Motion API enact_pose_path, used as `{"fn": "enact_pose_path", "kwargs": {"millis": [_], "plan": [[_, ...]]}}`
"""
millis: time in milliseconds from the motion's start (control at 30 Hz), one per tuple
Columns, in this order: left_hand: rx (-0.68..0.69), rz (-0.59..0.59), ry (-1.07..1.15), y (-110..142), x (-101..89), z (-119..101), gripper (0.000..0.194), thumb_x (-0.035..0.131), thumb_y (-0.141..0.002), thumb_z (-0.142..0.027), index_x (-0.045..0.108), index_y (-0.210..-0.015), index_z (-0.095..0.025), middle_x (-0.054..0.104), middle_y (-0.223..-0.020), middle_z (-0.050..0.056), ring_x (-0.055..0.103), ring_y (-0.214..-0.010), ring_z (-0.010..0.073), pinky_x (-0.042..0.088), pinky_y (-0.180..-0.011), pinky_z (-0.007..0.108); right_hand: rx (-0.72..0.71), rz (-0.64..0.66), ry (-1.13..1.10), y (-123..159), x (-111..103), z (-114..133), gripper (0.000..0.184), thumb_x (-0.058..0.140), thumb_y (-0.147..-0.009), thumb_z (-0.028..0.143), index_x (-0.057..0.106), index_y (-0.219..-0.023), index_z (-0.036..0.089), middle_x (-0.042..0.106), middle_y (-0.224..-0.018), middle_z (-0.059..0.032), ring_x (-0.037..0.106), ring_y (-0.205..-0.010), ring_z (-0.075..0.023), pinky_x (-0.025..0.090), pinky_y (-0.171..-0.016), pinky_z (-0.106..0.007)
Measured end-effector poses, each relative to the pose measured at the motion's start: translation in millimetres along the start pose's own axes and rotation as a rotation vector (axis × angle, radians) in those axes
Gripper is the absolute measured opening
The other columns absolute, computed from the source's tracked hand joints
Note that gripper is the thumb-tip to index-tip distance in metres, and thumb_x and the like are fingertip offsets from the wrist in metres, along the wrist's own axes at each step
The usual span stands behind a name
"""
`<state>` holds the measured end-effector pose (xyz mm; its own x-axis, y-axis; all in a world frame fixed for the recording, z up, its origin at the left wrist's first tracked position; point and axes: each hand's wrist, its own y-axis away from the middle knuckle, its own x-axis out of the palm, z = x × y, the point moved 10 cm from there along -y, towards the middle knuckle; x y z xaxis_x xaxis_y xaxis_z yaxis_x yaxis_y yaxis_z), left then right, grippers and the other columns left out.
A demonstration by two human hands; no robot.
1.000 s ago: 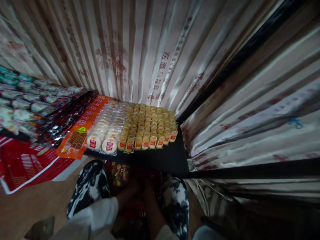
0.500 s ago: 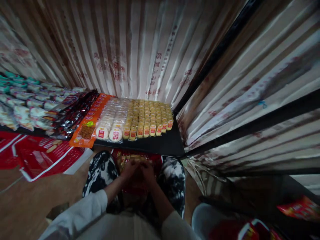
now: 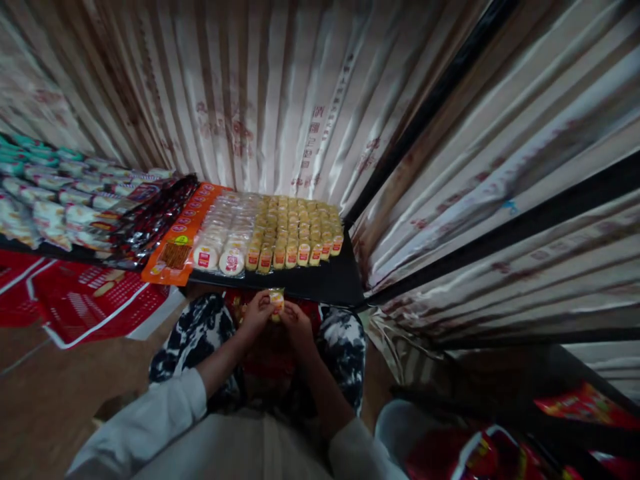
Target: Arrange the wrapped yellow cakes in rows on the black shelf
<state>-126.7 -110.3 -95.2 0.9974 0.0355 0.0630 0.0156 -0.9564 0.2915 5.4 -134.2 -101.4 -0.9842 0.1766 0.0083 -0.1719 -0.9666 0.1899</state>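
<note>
Between my knees, just in front of the black shelf (image 3: 320, 283), I hold a small yellow wrapped snack pack (image 3: 277, 301) in both hands. My left hand (image 3: 258, 312) pinches its left side, and my right hand (image 3: 296, 321) grips its right side. A red basket (image 3: 273, 363) sits below them between my legs, with some yellow packs partly visible in it. On the shelf above my hands stand rows of similar yellow wrapped packs (image 3: 300, 227). To their left are rows of round white wrapped crackers (image 3: 220, 233).
An orange snack bag (image 3: 175, 247), dark glossy packets (image 3: 150, 227) and white-and-red packets (image 3: 75, 207) line the shelf leftward. Red baskets (image 3: 95, 300) are below it. Pleated curtain (image 3: 280, 100) hangs behind. At lower right are a pale bucket (image 3: 397, 427) and a red packet (image 3: 585, 403).
My hands have risen slightly from over the basket, and a yellow snack pack now shows between my fingers. The view has shifted a little.
</note>
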Motion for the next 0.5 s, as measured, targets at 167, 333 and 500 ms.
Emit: {"fn": "enact_pose_path", "kwargs": {"millis": [167, 333, 500], "plan": [[0.089, -0.055, -0.068, -8, 4.7, -20, 0.029, 0.056, -0.071, -0.020, 0.059, -0.099, -0.014, 0.066, -0.097, 0.008, 0.063, -0.087, 0.0170, 0.051, -0.081, 0.029, -0.106, -0.066, 0.122, -9, -9, 26, 0.027, 0.062, -0.070, 0.033, 0.066, -0.094, 0.021, 0.070, -0.093, -0.0044, 0.066, -0.084, -0.0188, 0.052, -0.079, -0.031], [0.173, -0.191, -0.249, -20, 0.2, -47, 0.033, 0.056, -0.074, -0.016, 0.059, -0.106, -0.014, 0.062, -0.104, 0.009, 0.060, -0.095, 0.0194, 0.051, -0.084, 0.031, -0.166, -0.134, 0.235, -35, -12, 35, 0.030, 0.061, -0.071, 0.034, 0.066, -0.097, 0.021, 0.067, -0.090, -0.0040, 0.063, -0.078, -0.0165, 0.051, -0.075, -0.029], [0.313, -0.172, -0.258, -23, 2.4, -64, 0.045, 0.052, -0.074, -0.014, 0.050, -0.120, -0.012, 0.056, -0.115, 0.014, 0.056, -0.104, 0.0220, 0.052, -0.072, 0.027, -0.175, -0.182, 0.256, -62, -10, 41, 0.031, 0.059, -0.071, 0.035, 0.065, -0.097, 0.020, 0.066, -0.088, -0.0031, 0.060, -0.075, -0.0149, 0.049, -0.075, -0.028]]}}
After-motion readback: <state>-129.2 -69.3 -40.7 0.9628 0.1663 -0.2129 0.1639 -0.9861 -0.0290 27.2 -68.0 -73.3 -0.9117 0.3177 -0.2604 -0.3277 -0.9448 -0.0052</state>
